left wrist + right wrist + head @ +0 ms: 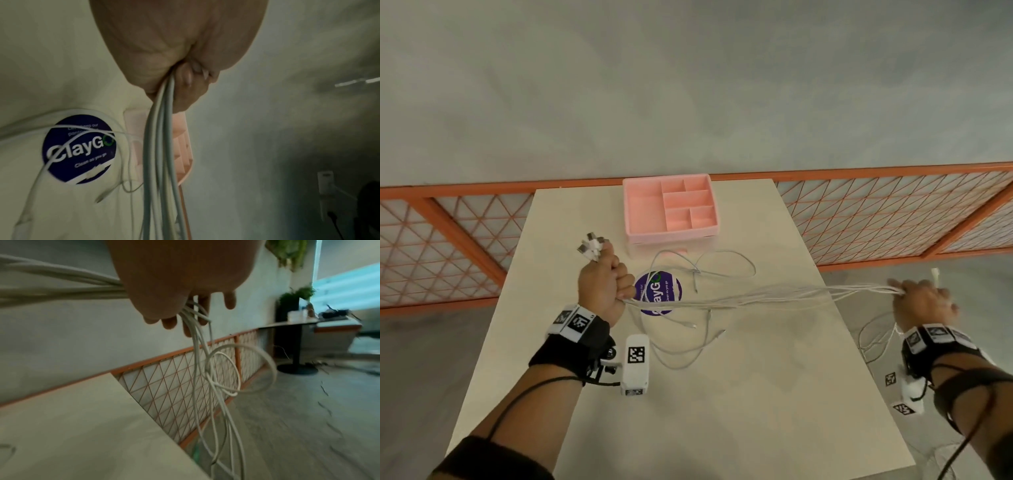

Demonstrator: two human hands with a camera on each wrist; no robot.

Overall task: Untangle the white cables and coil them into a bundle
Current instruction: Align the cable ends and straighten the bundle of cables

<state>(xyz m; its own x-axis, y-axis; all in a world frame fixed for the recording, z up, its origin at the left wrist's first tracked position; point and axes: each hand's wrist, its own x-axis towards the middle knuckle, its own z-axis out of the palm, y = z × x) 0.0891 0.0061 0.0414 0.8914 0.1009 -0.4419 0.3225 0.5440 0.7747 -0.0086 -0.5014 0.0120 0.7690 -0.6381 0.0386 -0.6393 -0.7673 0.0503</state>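
Several white cables (756, 297) stretch taut above the table between my two hands. My left hand (604, 281) grips one end in a fist, with a cluster of white plugs (591, 247) sticking out above the thumb. In the left wrist view the strands (160, 146) leave the fist (185, 78) together. My right hand (924, 301) is past the table's right edge and holds the bundle, and loose loops (222, 373) hang below it (185, 293). More cable loops (702, 270) and free ends lie on the table.
A pink divided tray (671, 233) sits at the far edge of the beige table (722, 411). A round purple sticker (661, 294) lies under the cables. An orange mesh railing (893, 219) runs behind, with grey floor to the right.
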